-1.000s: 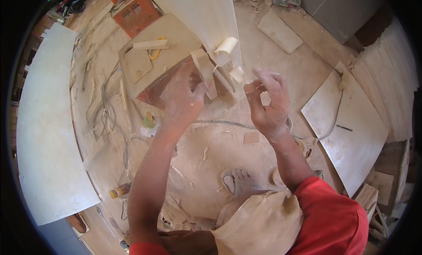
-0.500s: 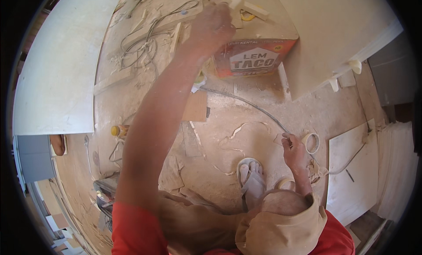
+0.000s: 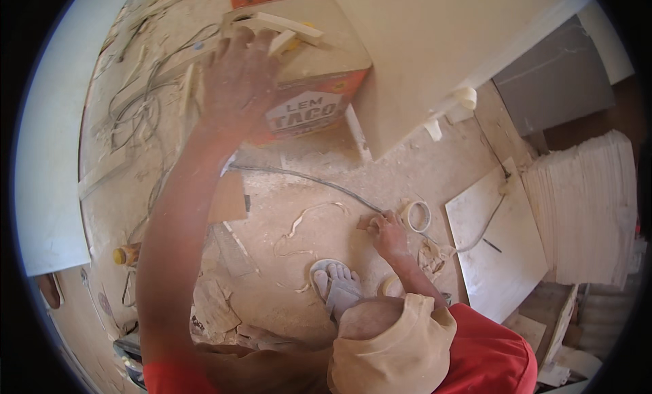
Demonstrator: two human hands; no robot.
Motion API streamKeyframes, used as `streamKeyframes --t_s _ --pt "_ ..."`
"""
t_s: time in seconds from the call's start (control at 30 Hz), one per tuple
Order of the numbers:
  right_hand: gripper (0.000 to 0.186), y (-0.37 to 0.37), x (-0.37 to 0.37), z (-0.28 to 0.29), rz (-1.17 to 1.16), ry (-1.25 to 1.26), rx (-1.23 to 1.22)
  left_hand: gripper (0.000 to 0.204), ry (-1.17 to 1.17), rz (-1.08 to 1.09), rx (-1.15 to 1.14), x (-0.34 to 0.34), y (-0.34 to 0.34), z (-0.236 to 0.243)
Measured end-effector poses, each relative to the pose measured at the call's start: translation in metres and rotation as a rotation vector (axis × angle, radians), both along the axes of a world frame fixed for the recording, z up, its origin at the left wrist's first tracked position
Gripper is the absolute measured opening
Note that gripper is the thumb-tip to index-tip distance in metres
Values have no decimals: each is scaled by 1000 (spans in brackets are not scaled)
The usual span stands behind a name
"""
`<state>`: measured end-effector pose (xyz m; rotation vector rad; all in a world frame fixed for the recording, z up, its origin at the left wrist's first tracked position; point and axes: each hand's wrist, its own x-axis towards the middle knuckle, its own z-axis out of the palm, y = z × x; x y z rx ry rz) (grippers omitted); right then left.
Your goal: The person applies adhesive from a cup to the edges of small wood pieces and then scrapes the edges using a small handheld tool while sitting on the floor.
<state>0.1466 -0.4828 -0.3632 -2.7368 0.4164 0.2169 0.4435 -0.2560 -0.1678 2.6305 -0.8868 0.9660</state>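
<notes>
My left hand reaches to the near left corner of an orange-and-tan box, its fingers loosely spread by pale wooden strips on the top. Part of a yellow item shows beneath the strips. Low on the dusty floor, my right hand has its fingers closed on a small brown block. A roll of tape lies just right of that hand, and a grey cable runs beside it.
A large pale board stands right of the box. Another white board is at far left. At right are a flat white panel, stacked sheets and a grey panel. My sandaled foot rests amid scraps.
My hands have parted from their raised position near the middle. The left has moved onto the box; the right has dropped to the floor and gripped the block. The view has also shifted.
</notes>
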Motion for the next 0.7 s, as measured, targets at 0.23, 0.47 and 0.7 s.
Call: streamKeyframes --t_s 0.23,0.47,0.7 --pt "35 -9 -10 -12 -45 -62 -17 23 484 -364 -532 -66 -54 12" --pt "24 -9 8 49 -314 -285 543 37 942 -674 -731 -115 -95 -6" --pt "30 -8 52 207 -246 -1225 812 31 750 -688 -863 -122 -112 -20"
